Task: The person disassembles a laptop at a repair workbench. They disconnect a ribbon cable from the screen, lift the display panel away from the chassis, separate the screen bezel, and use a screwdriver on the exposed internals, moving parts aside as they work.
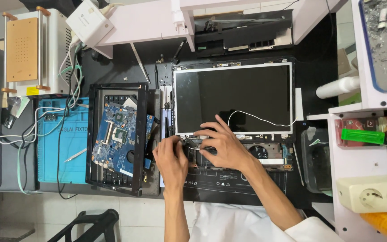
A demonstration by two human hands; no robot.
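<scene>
**Both hands at the hinge line of the stripped laptop**

We're looking down on a dark counter (pixel 319 62), and the action sits near its front edge, right of centre. A bare, metal-framed laptop screen panel (pixel 233 96) lies flat, long axis running left to right, with the opened laptop base (pixel 265 154) just in front of it. Both hands are working where panel meets base.

The right hand (pixel 222 145) is spread, fingers fanned out and pressed on the panel's lower edge and the hinge strip; it holds nothing that I can see. The left hand (pixel 172 159) comes in from the left, fingers curled together at the left hinge corner, touching it. Whether it pinches a small part there, I cannot tell. That corner lies just right of the left hand and under the right hand's fingertips, so both are equally close.

A thin white cable (pixel 258 117) loops across the screen. Towards the left edge, a blue circuit board (pixel 121 139) rests on a black keyboard frame (pixel 113 181), with a teal work mat (pixel 66 148) beyond.
</scene>
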